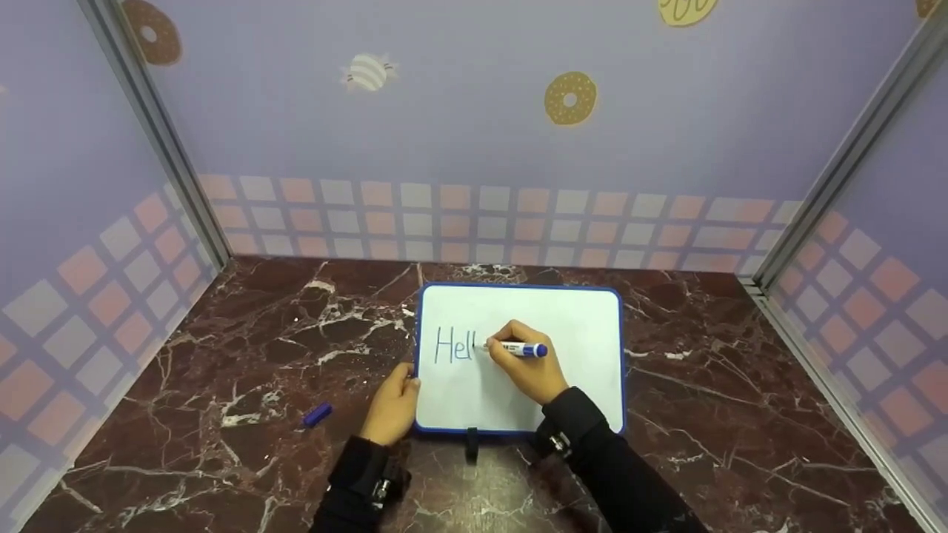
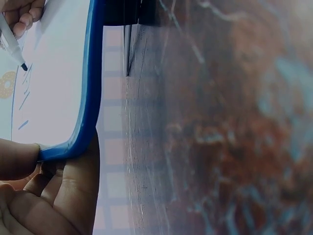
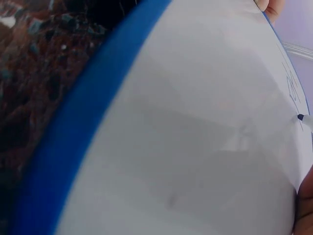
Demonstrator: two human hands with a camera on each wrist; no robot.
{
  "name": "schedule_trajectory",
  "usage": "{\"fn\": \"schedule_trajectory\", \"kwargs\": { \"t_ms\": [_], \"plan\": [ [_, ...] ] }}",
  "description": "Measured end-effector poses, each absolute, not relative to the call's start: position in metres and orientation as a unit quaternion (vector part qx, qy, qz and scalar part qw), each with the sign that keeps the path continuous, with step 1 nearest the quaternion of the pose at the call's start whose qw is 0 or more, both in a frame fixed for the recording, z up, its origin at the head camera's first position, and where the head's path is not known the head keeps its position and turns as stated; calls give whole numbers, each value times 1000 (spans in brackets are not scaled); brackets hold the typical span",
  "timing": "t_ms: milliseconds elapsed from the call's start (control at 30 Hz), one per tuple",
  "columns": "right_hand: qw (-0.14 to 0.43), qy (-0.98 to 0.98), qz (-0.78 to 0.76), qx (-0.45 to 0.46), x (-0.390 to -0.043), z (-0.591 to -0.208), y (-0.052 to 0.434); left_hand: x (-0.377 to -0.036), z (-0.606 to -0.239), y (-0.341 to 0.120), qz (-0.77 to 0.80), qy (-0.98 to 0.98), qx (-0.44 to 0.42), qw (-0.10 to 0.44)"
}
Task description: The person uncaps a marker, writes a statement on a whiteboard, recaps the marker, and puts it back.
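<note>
A whiteboard (image 1: 581, 333) with a blue frame lies in front of me in the head view, and blue letters reading "Hell" (image 1: 455, 346) stand on its left half. My left hand (image 1: 392, 407) grips the board's left edge. In the left wrist view, that hand's thumb (image 2: 17, 159) is on the writing face and its fingers (image 2: 78, 188) are behind the frame. Between thumb and fingers, my right hand (image 1: 529, 366) pinches a white marker (image 1: 522, 349) with a blue end. Its dark tip (image 3: 301, 117) touches the board at the last letter in the right wrist view.
A blue marker cap (image 1: 317, 414) lies on the dark red marbled table (image 1: 259, 355), left of my left hand. At the board's near edge a black piece (image 1: 472, 446) sticks out. Patterned walls (image 1: 474, 133) with metal corner posts (image 1: 167, 141) enclose the back and sides.
</note>
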State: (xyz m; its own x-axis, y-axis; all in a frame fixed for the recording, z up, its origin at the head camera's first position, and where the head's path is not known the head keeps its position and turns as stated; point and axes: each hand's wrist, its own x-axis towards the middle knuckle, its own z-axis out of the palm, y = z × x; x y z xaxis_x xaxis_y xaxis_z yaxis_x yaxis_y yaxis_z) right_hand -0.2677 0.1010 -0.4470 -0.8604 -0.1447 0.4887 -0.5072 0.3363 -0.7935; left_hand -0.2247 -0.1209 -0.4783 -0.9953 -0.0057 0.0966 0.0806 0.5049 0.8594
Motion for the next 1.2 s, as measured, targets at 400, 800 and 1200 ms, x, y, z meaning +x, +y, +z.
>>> {"fn": "schedule_trajectory", "kwargs": {
  "t_ms": [400,800,1200],
  "plan": [
    [153,-805,529,223,-263,-450,102,-226,-478,-123,-485,-873,-18,43],
    [154,-803,529,226,-260,-452,105,-225,-476,-122,-493,-869,-19,42],
    [175,-786,556,203,-260,-454,109,-223,-478,-120,-497,-866,-25,53]
  ]
}}
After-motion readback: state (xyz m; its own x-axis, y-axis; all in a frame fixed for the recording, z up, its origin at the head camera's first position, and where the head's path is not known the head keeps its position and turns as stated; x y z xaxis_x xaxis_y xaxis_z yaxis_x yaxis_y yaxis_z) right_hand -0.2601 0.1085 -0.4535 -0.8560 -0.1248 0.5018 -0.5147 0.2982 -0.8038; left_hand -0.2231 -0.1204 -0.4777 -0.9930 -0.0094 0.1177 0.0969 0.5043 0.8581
